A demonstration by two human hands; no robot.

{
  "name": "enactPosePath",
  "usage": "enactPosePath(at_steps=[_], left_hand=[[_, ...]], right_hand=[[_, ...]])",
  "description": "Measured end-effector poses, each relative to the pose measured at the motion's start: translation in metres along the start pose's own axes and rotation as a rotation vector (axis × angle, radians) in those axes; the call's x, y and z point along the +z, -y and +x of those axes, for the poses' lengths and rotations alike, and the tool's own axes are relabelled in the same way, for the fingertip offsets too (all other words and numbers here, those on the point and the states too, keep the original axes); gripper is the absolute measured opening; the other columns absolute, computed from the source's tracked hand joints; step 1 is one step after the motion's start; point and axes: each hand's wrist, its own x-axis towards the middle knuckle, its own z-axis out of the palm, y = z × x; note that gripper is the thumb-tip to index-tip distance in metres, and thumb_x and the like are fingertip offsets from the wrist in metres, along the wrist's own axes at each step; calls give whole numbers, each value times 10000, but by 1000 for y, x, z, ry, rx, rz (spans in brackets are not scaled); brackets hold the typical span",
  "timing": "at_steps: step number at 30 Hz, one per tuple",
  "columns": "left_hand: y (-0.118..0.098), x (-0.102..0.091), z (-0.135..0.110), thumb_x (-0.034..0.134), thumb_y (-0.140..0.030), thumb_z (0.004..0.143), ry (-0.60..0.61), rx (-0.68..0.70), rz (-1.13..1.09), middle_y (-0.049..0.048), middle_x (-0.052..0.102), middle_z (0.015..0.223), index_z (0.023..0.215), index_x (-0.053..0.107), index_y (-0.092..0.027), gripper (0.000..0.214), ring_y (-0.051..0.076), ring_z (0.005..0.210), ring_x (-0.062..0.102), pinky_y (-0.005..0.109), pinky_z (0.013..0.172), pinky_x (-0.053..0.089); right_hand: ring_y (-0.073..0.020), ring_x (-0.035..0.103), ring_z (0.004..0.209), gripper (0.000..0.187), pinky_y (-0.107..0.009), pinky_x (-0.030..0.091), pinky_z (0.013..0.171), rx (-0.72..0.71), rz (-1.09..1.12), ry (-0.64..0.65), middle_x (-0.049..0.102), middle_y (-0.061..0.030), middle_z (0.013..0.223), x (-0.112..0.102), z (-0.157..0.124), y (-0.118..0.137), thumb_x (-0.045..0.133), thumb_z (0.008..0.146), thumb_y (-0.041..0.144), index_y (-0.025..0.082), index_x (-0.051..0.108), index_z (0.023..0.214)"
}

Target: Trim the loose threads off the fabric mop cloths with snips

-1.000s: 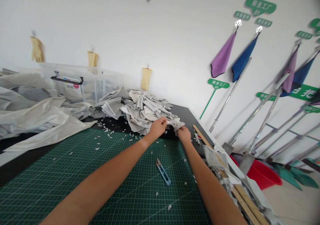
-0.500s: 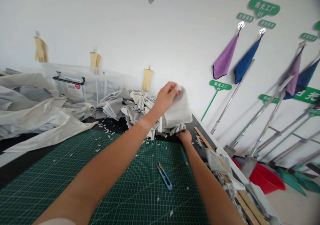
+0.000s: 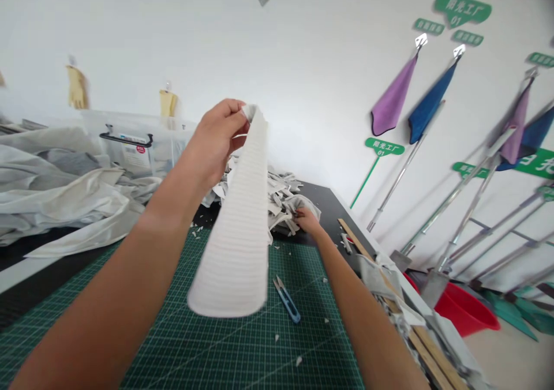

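Note:
My left hand [image 3: 216, 139] is raised above the green cutting mat [image 3: 130, 332] and pinches the top end of a long white ribbed fabric strip [image 3: 240, 228], which hangs down in front of me. My right hand [image 3: 306, 221] rests on the heap of grey and white fabric pieces [image 3: 281, 197] at the far side of the mat, its fingers closed on a grey piece there. Blue thread snips [image 3: 287, 299] lie on the mat just right of the hanging strip.
Large grey cloth [image 3: 60, 199] is bunched at the left. A clear plastic bin [image 3: 130, 145] stands at the back. A wooden ruler [image 3: 359, 246] and scraps line the table's right edge. A red basin [image 3: 465, 315] sits on the floor; mops lean on the wall.
My left hand lifted the white strip out of the heap and drew it up and toward me. My right hand stayed on the heap, shifting slightly left.

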Motion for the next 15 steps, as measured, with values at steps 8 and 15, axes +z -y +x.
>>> enactPosePath(at_steps=[8,15], left_hand=[[-18,-8,-38,545,-187,905,163,-57,230,-12,532,715,946,598,-205,69,138,688,554,241,628,467],[-50,2,-89,505,-235,943,273,89,527,16,626,810,970,595,-241,94,172,751,579,318,723,483]], right_hand=[[-218,693,972,375,-309,538,836,-44,572,280,697,-106,1121,-51,-82,78,476,957,420,168,636,1185],[-268,657,1037,522,-367,551,823,-206,926,475,627,-113,1251,-102,-210,155,523,924,574,235,553,1320]])
